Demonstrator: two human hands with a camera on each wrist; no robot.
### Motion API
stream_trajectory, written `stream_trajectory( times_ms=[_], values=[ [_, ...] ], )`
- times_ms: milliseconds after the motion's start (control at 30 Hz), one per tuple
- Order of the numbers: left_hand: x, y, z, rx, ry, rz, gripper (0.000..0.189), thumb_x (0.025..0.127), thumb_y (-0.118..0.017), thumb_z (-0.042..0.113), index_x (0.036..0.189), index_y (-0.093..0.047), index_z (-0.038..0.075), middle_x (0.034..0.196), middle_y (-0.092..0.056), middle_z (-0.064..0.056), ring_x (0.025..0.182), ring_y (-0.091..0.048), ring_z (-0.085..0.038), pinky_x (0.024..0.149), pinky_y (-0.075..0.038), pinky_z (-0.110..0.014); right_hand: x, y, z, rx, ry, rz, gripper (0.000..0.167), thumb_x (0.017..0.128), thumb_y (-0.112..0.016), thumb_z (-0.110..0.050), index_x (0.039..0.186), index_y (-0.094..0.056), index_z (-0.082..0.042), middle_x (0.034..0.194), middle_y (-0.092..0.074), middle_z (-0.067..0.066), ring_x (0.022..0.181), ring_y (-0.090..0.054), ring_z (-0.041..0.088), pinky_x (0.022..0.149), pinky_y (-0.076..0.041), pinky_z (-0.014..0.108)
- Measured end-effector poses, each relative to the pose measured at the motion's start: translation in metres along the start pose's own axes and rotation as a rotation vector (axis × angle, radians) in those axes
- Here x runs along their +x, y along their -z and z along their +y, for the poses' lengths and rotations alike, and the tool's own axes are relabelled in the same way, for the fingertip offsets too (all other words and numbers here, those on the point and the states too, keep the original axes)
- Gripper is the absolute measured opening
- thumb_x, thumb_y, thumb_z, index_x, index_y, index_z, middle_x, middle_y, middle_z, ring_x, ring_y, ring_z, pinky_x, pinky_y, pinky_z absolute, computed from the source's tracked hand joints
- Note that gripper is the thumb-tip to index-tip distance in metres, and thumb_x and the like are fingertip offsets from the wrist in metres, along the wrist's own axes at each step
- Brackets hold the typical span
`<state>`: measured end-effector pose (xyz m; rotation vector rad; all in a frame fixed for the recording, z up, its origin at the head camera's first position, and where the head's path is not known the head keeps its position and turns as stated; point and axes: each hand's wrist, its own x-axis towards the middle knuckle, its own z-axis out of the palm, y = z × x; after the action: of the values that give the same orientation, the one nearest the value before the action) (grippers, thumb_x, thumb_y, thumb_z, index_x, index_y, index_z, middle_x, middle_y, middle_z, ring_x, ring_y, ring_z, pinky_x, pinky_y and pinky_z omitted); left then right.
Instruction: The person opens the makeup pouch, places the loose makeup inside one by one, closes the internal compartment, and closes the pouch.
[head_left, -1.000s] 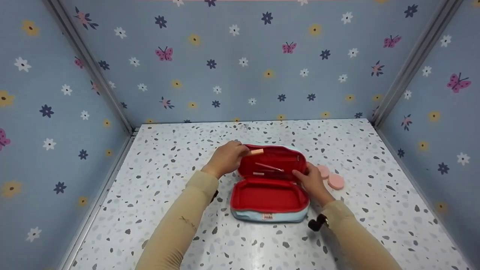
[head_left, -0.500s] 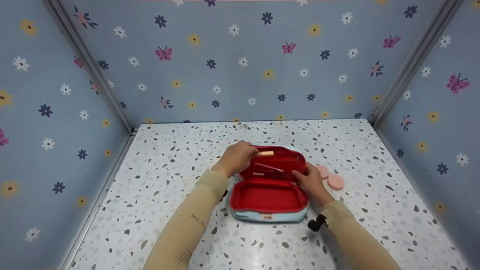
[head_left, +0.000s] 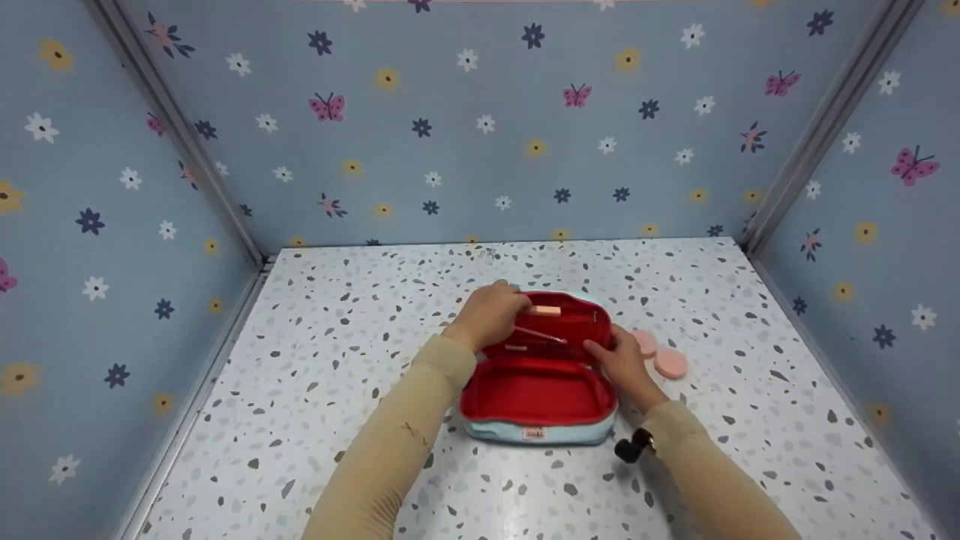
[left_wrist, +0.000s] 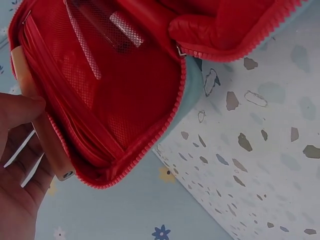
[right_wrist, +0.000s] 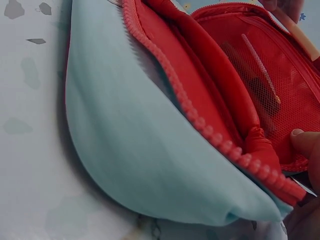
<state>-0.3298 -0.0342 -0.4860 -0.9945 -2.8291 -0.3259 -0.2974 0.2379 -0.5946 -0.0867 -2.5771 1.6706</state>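
Left hand (head_left: 491,311): pinching tan stick (head_left: 546,310)
Right hand (head_left: 624,364): gripping lid (head_left: 577,327)
Risk: stick, if tilting, could be snagging lid between hands

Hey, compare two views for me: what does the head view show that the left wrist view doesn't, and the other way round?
Only the head view shows the right hand, two round pink discs beside it, and the beige fabric sleeves.

Only the left wrist view shows the fine weave of the red mesh pocket and the dark-centred end of the peach cylindrical stick.

Both show the left hand holding that stick at the open pale-blue fabric pouch with red lining, and the white speckled tabletop.
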Motion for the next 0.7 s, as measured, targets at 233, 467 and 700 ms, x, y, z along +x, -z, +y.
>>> stream_trajectory(
  times_ms=[233,467,700],
  values=[
    [0.006,-0.008,0.004,0.064,0.005,-0.03,0.022,0.109,-0.064,0.014,0.117,-0.084,0.018,0.109,-0.078,-0.005,0.101,-0.07,-0.025,0.095,-0.062,-0.039,0.0,0.0,0.002,0.013,0.009,-0.017,0.033,0.104,-0.071,-0.008,0.133,-0.067,0.006,0.12,-0.076,0.024,0.104,-0.069,0.017,0.086,-0.055,0.017],
    [0.011,-0.009,0.008,-0.017,0.06,-0.031,0.025,0.107,-0.064,0.007,0.118,-0.084,0.018,0.107,-0.077,-0.007,0.101,-0.071,-0.025,0.097,-0.062,-0.038,0.001,0.0,0.003,0.026,0.015,-0.018,0.033,0.105,-0.071,-0.008,0.134,-0.067,0.006,0.12,-0.076,0.024,0.104,-0.07,0.015,0.084,-0.055,0.015],
    [0.015,-0.006,0.011,0.092,0.009,-0.011,0.021,0.105,-0.067,0.006,0.113,-0.084,0.014,0.11,-0.078,-0.009,0.103,-0.07,-0.029,0.097,-0.061,-0.042,0.001,0.0,0.004,0.017,0.021,-0.01,0.033,0.105,-0.073,-0.011,0.134,-0.067,0.004,0.122,-0.076,0.024,0.106,-0.071,0.017,0.084,-0.055,0.014]
  ],
)
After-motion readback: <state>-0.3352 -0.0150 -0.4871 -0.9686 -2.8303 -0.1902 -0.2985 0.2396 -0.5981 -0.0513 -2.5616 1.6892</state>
